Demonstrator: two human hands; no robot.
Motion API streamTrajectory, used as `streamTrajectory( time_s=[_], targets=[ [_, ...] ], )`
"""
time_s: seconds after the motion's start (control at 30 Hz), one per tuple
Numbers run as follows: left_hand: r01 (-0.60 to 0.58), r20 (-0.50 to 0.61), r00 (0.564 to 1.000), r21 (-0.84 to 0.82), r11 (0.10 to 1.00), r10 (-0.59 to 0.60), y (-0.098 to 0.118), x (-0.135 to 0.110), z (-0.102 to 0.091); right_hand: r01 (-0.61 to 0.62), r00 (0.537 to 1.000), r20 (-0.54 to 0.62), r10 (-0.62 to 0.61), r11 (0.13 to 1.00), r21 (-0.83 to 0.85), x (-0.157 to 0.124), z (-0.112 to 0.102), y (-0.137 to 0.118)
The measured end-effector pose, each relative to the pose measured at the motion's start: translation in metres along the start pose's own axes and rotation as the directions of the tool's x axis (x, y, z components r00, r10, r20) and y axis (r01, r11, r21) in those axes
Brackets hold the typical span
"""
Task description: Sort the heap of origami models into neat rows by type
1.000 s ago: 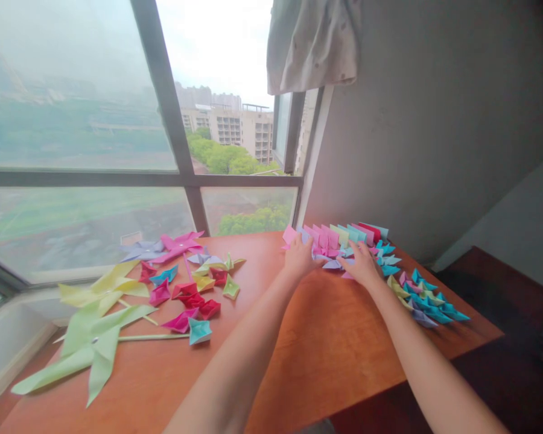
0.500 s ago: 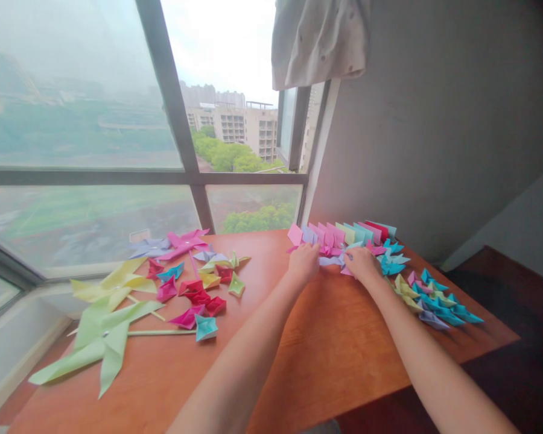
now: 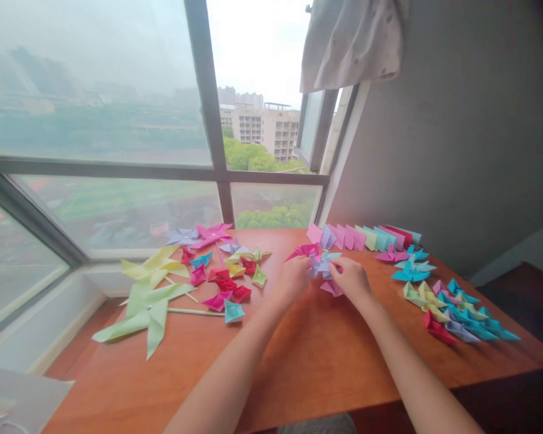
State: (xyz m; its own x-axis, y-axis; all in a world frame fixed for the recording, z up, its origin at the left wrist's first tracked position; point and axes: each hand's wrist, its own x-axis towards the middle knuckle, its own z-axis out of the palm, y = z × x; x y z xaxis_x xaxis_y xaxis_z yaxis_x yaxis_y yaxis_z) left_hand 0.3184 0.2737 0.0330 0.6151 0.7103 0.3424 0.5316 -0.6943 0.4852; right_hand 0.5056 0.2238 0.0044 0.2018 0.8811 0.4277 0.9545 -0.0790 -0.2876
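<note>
My left hand [image 3: 298, 276] and my right hand [image 3: 352, 280] face each other over the far middle of the table. Between them is a small cluster of folded paper cranes, with a purple crane [image 3: 319, 265] in the middle. The fingers of both hands are closed on this cluster; my right fingertips pinch near a light blue crane [image 3: 330, 257]. A bright pink crane [image 3: 304, 250] shows just above my left hand, and a paler pink crane [image 3: 332, 288] below the purple one. My fingers partly hide the cluster.
Folded paper pieces [image 3: 348, 238] stand in a row by the wall. Several blue cranes [image 3: 410, 272] and paper boats [image 3: 464, 319] lie right. Pinwheels [image 3: 149, 307] and more small folded papers [image 3: 224, 282] cover the left side. A window [image 3: 271, 175] borders the table [image 3: 326, 361].
My view has turned left. Both hands and the crane cluster have shifted left relative to the standing row, apart from the blue cranes on the right. A red boat now shows beside the others.
</note>
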Motion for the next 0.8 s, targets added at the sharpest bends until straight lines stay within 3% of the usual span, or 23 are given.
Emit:
streamTrajectory(
  time_s=[0.17,0.33,0.4,0.5,0.57,0.63,0.7,0.8],
  targets=[
    [0.105,-0.14,0.985,0.011,0.994,-0.102,-0.032,-0.04,-0.065,0.0,1.0,-0.026,0.01,0.938,0.347,0.014,0.004,-0.069],
    [0.281,-0.328,0.91,0.036,0.959,-0.254,-0.067,-0.098,-0.135,0.039,0.999,-0.028,-0.028,0.841,0.54,0.033,0.004,-0.159],
    [0.386,-0.395,0.854,0.045,0.921,-0.339,-0.078,-0.122,-0.154,0.068,0.996,0.004,-0.088,0.794,0.604,0.034,0.004,-0.194],
    [0.492,-0.382,0.822,0.104,0.864,-0.422,-0.087,-0.152,-0.17,0.12,0.974,0.05,-0.22,0.693,0.711,0.026,0.002,-0.228],
    [0.528,-0.423,0.799,0.155,0.835,-0.427,-0.086,-0.163,-0.172,0.138,0.961,0.053,-0.27,0.639,0.757,0.018,-0.001,-0.233],
    [0.521,-0.48,0.788,0.19,0.832,-0.385,-0.081,-0.168,-0.168,0.137,0.963,0.043,-0.265,0.625,0.769,0.01,-0.005,-0.22],
    [0.466,-0.516,0.797,0.197,0.863,-0.313,-0.071,-0.166,-0.159,0.113,0.978,0.033,-0.205,0.661,0.742,0.001,-0.01,-0.19],
    [0.319,-0.535,0.825,0.173,0.932,-0.183,-0.052,-0.155,-0.137,0.057,0.996,0.011,-0.083,0.776,0.628,-0.015,-0.021,-0.121]
  ],
)
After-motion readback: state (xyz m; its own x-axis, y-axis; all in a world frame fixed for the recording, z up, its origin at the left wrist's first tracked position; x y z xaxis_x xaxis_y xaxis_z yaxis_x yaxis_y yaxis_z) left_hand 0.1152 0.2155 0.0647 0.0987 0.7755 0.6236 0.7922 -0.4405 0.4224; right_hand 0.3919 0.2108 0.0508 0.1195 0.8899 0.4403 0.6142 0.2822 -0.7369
